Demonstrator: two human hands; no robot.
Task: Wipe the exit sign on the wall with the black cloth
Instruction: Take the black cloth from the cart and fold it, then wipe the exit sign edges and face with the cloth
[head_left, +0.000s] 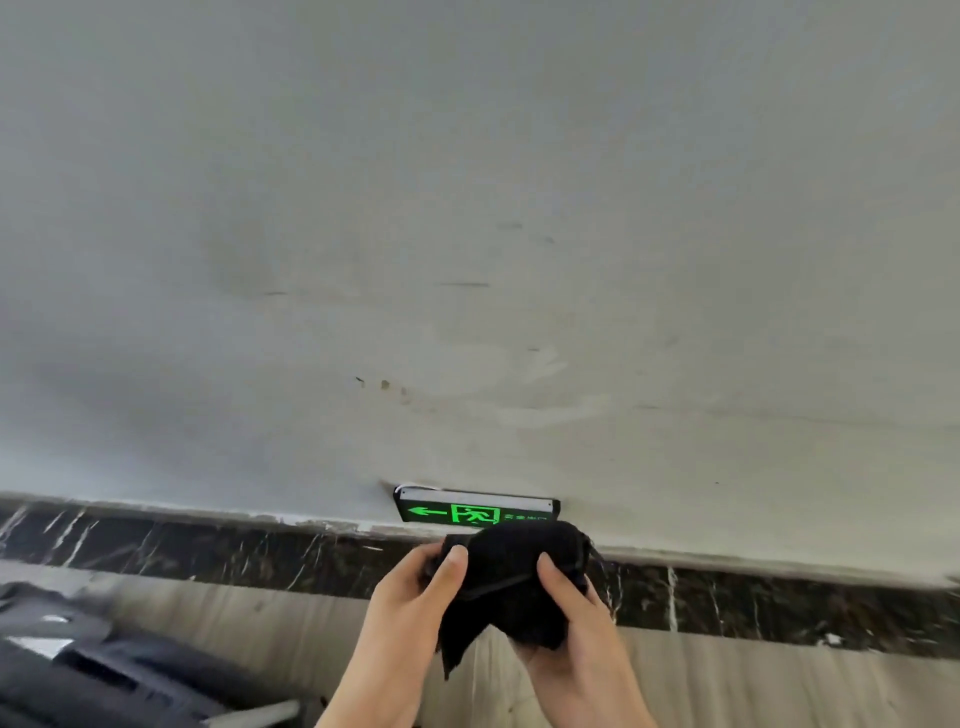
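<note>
Both hands are gripping the cloth at lower centre of the frame, left hand pinching one side, right hand cupping the other, likely bunching it into a pad. The sign is sitting just above, low on the wall, not yet touched.

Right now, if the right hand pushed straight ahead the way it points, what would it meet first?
Probably the exit sign low on the wall; the black cloth that the right hand holds would touch first. Depth is unclear.
</note>
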